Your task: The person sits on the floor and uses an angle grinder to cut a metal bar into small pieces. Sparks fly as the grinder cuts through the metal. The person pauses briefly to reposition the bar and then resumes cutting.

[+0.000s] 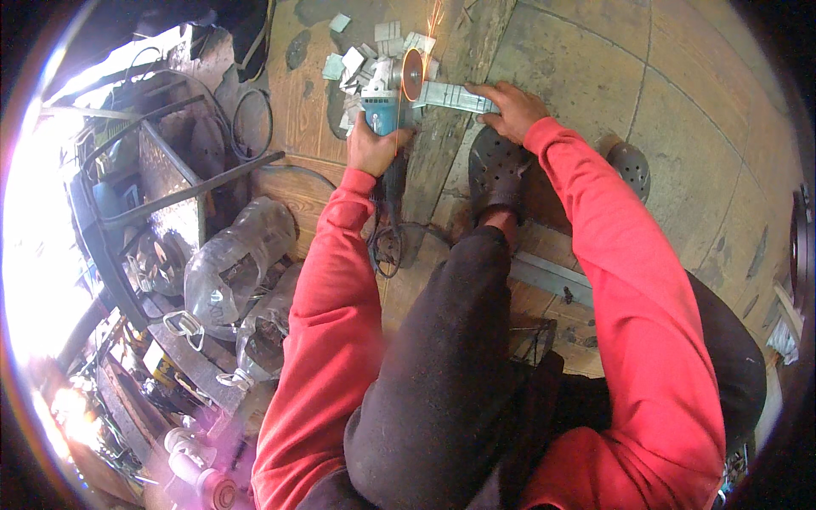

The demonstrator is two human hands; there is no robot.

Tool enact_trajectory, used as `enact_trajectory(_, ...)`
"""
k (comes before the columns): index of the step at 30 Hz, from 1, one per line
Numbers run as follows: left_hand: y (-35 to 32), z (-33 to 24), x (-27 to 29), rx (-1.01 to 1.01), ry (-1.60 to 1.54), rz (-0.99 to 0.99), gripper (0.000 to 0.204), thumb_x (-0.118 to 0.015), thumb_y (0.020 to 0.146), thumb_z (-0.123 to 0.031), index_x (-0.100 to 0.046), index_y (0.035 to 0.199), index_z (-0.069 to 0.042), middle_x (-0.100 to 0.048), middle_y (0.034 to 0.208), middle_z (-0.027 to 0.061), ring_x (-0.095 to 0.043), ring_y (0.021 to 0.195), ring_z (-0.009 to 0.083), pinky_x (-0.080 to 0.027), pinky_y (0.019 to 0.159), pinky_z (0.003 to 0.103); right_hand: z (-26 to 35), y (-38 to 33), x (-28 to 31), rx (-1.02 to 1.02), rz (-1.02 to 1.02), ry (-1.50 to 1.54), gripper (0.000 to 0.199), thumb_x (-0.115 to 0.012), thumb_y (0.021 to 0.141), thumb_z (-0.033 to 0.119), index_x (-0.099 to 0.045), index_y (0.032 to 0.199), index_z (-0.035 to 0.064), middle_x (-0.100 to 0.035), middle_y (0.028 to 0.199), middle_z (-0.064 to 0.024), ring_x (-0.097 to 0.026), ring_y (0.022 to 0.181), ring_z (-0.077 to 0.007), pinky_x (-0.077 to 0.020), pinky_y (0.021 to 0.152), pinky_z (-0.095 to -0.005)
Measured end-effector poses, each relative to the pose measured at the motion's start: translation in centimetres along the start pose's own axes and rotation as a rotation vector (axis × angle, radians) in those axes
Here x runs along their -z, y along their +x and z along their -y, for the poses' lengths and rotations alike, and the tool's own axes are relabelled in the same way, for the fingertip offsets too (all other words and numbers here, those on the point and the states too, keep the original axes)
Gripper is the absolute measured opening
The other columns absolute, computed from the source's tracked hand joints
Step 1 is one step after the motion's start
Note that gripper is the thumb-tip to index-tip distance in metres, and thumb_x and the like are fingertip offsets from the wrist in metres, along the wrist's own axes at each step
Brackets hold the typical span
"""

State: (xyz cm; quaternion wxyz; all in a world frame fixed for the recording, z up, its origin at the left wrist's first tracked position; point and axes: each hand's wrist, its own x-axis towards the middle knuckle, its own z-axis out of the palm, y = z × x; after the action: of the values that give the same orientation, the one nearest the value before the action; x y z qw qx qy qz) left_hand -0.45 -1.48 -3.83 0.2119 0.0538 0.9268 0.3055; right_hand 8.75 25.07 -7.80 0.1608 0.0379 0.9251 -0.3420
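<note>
- Where the glare washes out the left edge, a dark metal frame (127, 221) and clear plastic bottles (234, 263) are seen among clutter.
- The left hand (372, 146) is clenched around the body of a teal angle grinder (387, 106), whose cable (387, 246) trails down toward the legs.
- Sparks are thrown upward from the grinder's disc (412, 74), which is set against a grey metal strip (455, 98).
- Cut metal pieces (357, 64) are scattered just behind the grinder.
- The strip is pinned to a plank (450, 161) by the right hand (510, 110), pressed down on its right end.
- A dark perforated clog (495, 170) is planted just below that hand.
</note>
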Motion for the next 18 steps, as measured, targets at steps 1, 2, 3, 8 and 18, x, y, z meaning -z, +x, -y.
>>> enact_trajectory(1, -0.3, 0.0, 0.0, -0.008, 0.002, -0.015, 0.067, -0.082, 0.063, -0.032, -0.057, 0.113, 0.005, -0.068, 0.106, 0.0238, -0.066, 0.100, 0.0364, -0.050, 0.089, 0.042, 0.0, 0.0, 0.1, -0.002, 0.006, 0.004, 0.056, -0.068, 0.086, 0.026, -0.051, 0.139, 0.0277, -0.060, 0.112, -0.0119, -0.061, 0.104, -0.0342, -0.0496, 0.089, -0.0431)
enact_trajectory(2, -0.4, 0.0, 0.0, -0.044, 0.009, -0.049, 0.067, -0.081, 0.062, -0.033, -0.057, 0.111, 0.005, -0.068, 0.104, 0.0249, -0.066, 0.099, 0.0382, -0.050, 0.088, 0.043, 0.1, 0.0, 0.2, -0.017, 0.022, 0.014, 0.056, -0.068, 0.086, 0.026, -0.051, 0.139, 0.0278, -0.059, 0.114, -0.0118, -0.061, 0.105, -0.0340, -0.0493, 0.089, -0.0428)
enact_trajectory(3, -0.4, 0.1, -0.1, -0.030, 0.009, -0.040, 0.067, -0.081, 0.062, -0.033, -0.057, 0.111, 0.005, -0.068, 0.103, 0.0248, -0.066, 0.099, 0.0385, -0.050, 0.087, 0.043, 0.2, 0.1, 0.3, -0.028, 0.034, 0.024, 0.056, -0.068, 0.087, 0.026, -0.050, 0.140, 0.0279, -0.059, 0.115, -0.0116, -0.061, 0.106, -0.0339, -0.0491, 0.090, -0.0425)
enact_trajectory(8, -0.2, 1.2, -0.3, -0.037, 0.029, -0.036, 0.068, -0.082, 0.062, -0.035, -0.056, 0.111, 0.005, -0.068, 0.101, 0.0252, -0.066, 0.097, 0.0402, -0.051, 0.086, 0.044, 0.2, 0.2, 0.6, -0.034, 0.081, 0.058, 0.057, -0.067, 0.087, 0.026, -0.048, 0.141, 0.0284, -0.059, 0.121, -0.0109, -0.059, 0.110, -0.0331, -0.0482, 0.093, -0.0417)
enact_trajectory(18, -0.7, 2.7, -0.5, -0.055, -0.029, -0.034, 0.071, -0.082, 0.062, -0.037, -0.055, 0.110, 0.007, -0.068, 0.099, 0.0275, -0.066, 0.095, 0.0421, -0.051, 0.084, 0.045, -0.6, 0.8, 0.2, -0.017, 0.121, 0.048, 0.059, -0.068, 0.088, 0.024, -0.046, 0.143, 0.0281, -0.058, 0.127, -0.0110, -0.056, 0.117, -0.0346, -0.0460, 0.097, -0.0428)
